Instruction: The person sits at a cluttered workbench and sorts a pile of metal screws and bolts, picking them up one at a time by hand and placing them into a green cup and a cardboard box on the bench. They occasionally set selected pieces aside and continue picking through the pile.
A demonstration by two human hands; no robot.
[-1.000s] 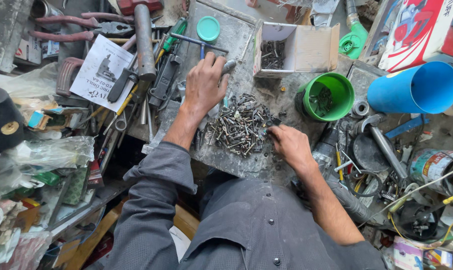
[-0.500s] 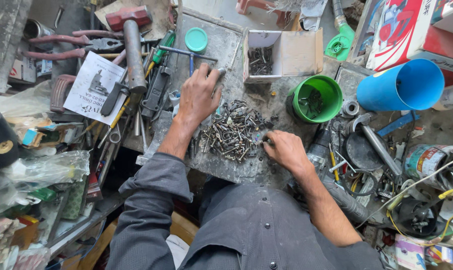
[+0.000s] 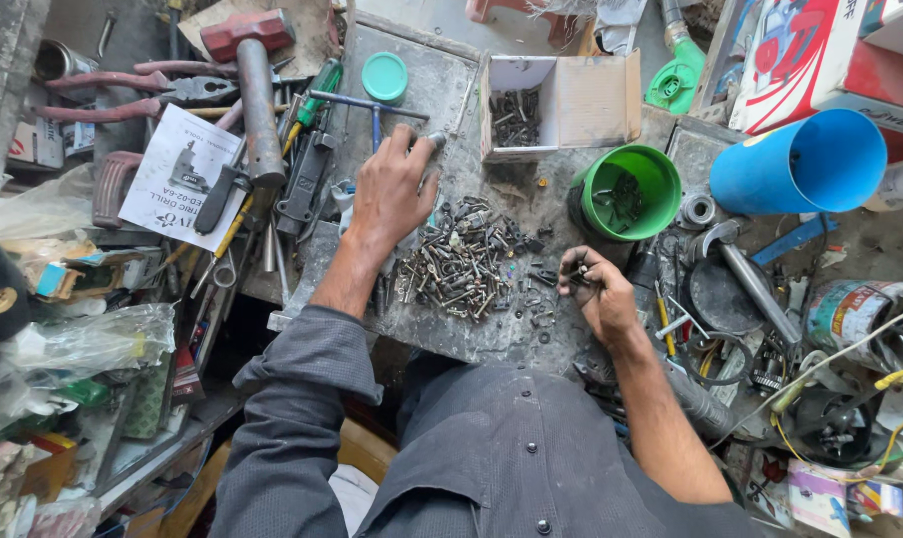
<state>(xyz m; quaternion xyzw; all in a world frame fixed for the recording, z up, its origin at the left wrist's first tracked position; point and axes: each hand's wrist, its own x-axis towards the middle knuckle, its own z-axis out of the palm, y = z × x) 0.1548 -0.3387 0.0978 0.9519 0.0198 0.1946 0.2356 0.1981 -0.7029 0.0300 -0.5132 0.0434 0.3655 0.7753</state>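
The left hand (image 3: 391,194) lies flat on the grey slab (image 3: 441,80), fingers spread and pointing away from the person. The fingertips reach near a blue T-handle tool (image 3: 372,108) and a small metal piece just beyond them. Under the heel of this hand and to its right is the pile of screws (image 3: 461,261), touching the palm side.

The right hand (image 3: 596,289) is curled, with the fingers pressed together around a few small dark screws; how many it pinches I cannot tell. It hovers just right of the pile, and some loose screws lie scattered below its fingertips. Beyond these fingers stands the green cup (image 3: 631,191) with some parts inside, and further up the open carton box (image 3: 561,100), also with screws.

What may go wrong: the slab is crowded and the pile sits close to its near edge, so a sweep of the left palm could push screws off, into the gap by the person's lap. The pinched screws are small and could slip between the fingers. The cup is near the right knuckles, and a quick lift could tip it.
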